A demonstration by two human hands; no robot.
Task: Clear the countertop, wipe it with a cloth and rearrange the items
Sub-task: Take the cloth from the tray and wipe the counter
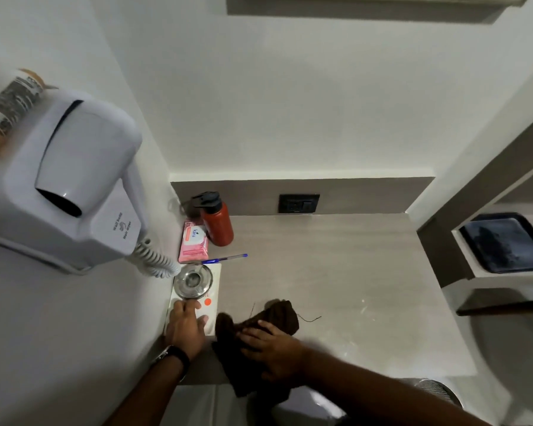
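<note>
A dark brown cloth (282,315) lies crumpled near the front edge of the grey countertop (335,272), partly hanging over it. My right hand (271,348) presses flat on the cloth. My left hand (186,324) rests on a white booklet (214,290) with an orange dot, its fingers touching a round steel bowl (193,280) that sits on it. A blue pen (225,258), a pink wipes packet (193,241) and a red bottle (217,221) with a black cap line the left wall.
A white wall-mounted hair dryer (71,186) with a coiled cord (156,259) juts out at the left. A black socket (299,203) is in the backsplash. A dark tray (505,241) sits on a side shelf at right. A bin lid (437,392) shows below the counter.
</note>
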